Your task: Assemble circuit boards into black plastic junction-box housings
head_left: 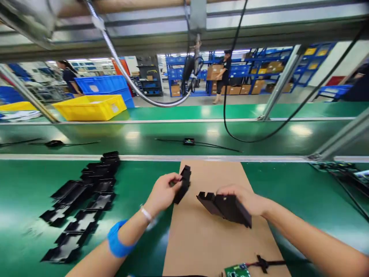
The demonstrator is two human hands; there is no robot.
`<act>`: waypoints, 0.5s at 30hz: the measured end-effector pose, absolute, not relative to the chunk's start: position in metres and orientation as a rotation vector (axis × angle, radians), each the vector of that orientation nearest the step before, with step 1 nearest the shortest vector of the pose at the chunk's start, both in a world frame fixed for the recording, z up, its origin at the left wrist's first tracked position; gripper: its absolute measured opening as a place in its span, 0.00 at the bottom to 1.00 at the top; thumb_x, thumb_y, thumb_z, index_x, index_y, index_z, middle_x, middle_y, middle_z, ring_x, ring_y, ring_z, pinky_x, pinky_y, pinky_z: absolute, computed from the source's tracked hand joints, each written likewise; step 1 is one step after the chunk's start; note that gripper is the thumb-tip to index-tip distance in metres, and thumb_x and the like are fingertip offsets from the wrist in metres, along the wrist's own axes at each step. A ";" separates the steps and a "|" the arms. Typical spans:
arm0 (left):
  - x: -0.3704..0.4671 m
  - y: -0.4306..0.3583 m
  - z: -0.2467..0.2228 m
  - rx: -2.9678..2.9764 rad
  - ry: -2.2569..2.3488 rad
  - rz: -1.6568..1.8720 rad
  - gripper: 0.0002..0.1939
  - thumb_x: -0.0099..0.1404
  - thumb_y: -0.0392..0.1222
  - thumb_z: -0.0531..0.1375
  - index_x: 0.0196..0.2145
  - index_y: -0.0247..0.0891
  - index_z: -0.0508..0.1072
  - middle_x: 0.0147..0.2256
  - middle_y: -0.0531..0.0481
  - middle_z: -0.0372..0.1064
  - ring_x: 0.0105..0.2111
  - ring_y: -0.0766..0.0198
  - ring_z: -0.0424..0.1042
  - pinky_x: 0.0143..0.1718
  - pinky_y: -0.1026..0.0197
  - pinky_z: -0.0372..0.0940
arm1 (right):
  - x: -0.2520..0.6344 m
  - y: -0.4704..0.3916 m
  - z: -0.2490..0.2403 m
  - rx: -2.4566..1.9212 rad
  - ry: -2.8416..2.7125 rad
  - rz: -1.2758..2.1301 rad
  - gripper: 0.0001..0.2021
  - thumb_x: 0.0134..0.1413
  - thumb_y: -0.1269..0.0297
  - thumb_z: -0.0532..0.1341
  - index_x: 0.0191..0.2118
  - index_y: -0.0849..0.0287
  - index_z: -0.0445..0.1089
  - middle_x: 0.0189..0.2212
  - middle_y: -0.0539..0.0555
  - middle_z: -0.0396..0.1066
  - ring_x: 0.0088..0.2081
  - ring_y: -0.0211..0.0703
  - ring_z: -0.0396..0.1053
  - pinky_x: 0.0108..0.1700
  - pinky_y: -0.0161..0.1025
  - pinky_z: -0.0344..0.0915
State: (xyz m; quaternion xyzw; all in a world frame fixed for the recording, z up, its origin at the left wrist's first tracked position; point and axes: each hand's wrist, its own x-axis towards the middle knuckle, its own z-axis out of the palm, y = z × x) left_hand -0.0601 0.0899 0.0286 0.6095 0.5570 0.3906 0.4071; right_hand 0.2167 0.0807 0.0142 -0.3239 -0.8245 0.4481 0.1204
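Note:
My left hand (163, 194) pinches a small black plastic cover piece (183, 184) above the left edge of a cardboard sheet (207, 238). Over the sheet's right side, my right hand (243, 198) is closed on a larger black plastic piece (226, 209), tilted, with notched edges. A gap separates the two pieces. Near the sheet's front edge lies a green circuit board (238, 271) with a thin cable and a black taped joint (262, 264). Rows of similar black plastic covers (83, 204) are spread on the green table to the left.
A small black module with cables (189, 141) lies on the green strip beyond the metal rail (138, 157). Circuit boards and cables (343, 169) are at the right. A black cable (226, 111) and metal conduit (127, 79) hang overhead. Farther back stand a yellow bin (89, 108) and people.

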 end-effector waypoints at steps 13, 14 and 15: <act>0.052 0.112 -0.013 2.597 1.309 0.416 0.11 0.63 0.38 0.56 0.41 0.36 0.75 0.38 0.44 0.70 0.44 0.51 0.61 0.45 0.46 0.51 | 0.230 0.008 -0.008 -1.197 -2.553 0.394 0.10 0.64 0.65 0.52 0.37 0.64 0.68 0.36 0.58 0.63 0.42 0.49 0.55 0.44 0.47 0.56; 0.047 0.108 -0.011 2.601 1.299 0.427 0.14 0.63 0.40 0.57 0.45 0.36 0.74 0.41 0.45 0.70 0.45 0.52 0.61 0.45 0.46 0.51 | 0.236 0.000 -0.002 -1.193 -2.489 0.451 0.10 0.64 0.65 0.51 0.36 0.63 0.67 0.36 0.57 0.63 0.41 0.48 0.55 0.43 0.46 0.56; 0.042 0.103 -0.007 2.598 1.291 0.444 0.16 0.64 0.42 0.57 0.48 0.37 0.72 0.44 0.46 0.69 0.46 0.52 0.61 0.45 0.46 0.52 | 0.243 -0.009 0.002 -1.195 -2.441 0.531 0.10 0.64 0.66 0.51 0.35 0.63 0.66 0.35 0.57 0.62 0.40 0.46 0.54 0.41 0.45 0.55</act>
